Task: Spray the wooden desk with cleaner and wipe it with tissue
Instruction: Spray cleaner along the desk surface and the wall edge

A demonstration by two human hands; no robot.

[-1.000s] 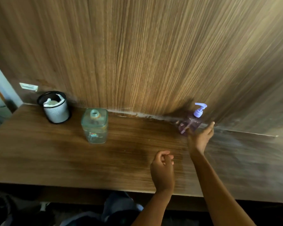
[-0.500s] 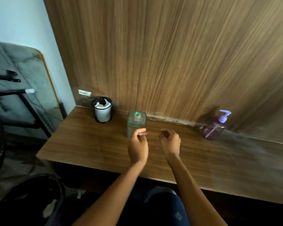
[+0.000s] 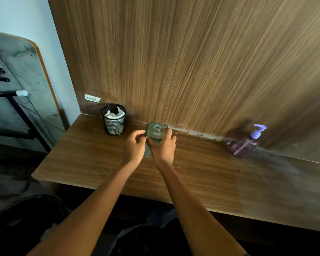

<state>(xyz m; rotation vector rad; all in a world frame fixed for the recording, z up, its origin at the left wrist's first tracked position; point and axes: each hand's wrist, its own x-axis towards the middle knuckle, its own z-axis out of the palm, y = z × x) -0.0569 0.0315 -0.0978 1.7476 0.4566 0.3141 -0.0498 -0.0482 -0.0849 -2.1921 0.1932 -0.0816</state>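
My left hand [image 3: 134, 145] and right hand [image 3: 163, 145] are both closed around the clear square container [image 3: 154, 134] standing directly ahead on the bench [image 3: 92, 159]. Purple pump bottle [image 3: 247, 143] stands well off to my right, untouched. Mesh cup [image 3: 114, 120] holding tissue [image 3: 113, 114] just left. I judge wiping not yet begun; spraying unconfirmed.
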